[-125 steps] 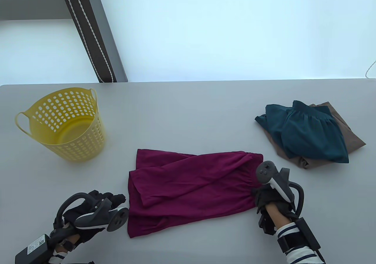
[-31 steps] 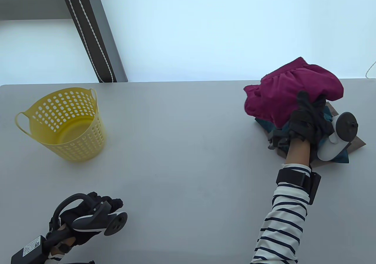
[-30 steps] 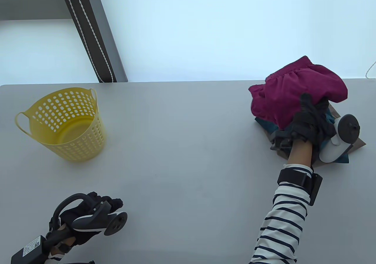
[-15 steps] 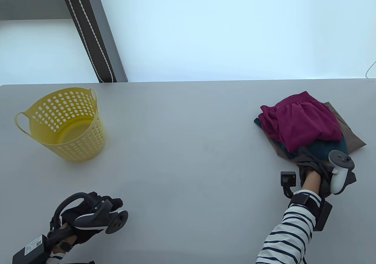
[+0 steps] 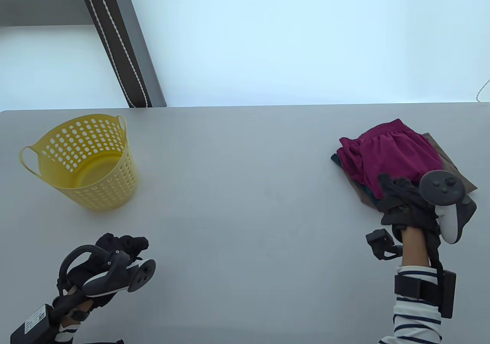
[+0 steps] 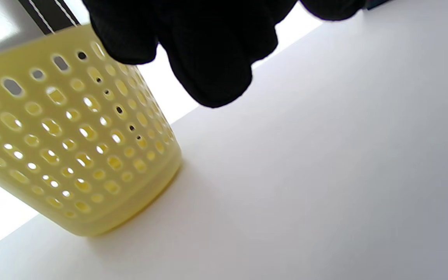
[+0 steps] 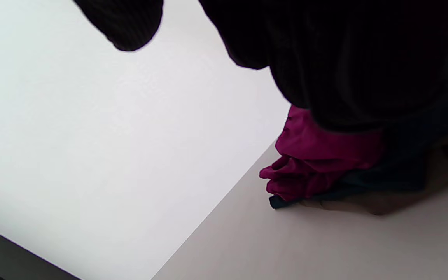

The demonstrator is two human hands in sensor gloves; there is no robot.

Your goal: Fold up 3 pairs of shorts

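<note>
Folded magenta shorts (image 5: 390, 156) lie on top of the stack at the table's right. Teal shorts (image 5: 335, 159) peek out beneath them, and brown shorts (image 5: 448, 161) lie at the bottom. My right hand (image 5: 394, 187) rests with its fingers on the stack's near edge and touches the magenta cloth without gripping it. The right wrist view shows the magenta shorts (image 7: 309, 163) over the teal shorts (image 7: 364, 182) and the brown shorts (image 7: 403, 200), under my gloved fingers (image 7: 344, 58). My left hand (image 5: 126, 244) hovers at the near left, loosely curled and holding nothing.
A yellow perforated basket (image 5: 101, 190) stands empty at the left, close to my left hand in the left wrist view (image 6: 72, 155). The grey table (image 5: 249, 206) stretches between the basket and the stack. A dark post (image 5: 115, 41) leans behind the far edge.
My right hand carried the magenta shorts onto the teal and brown stack, let go, drew back, then returned to the stack's near edge. My left hand shifted slightly forward and to the left.
</note>
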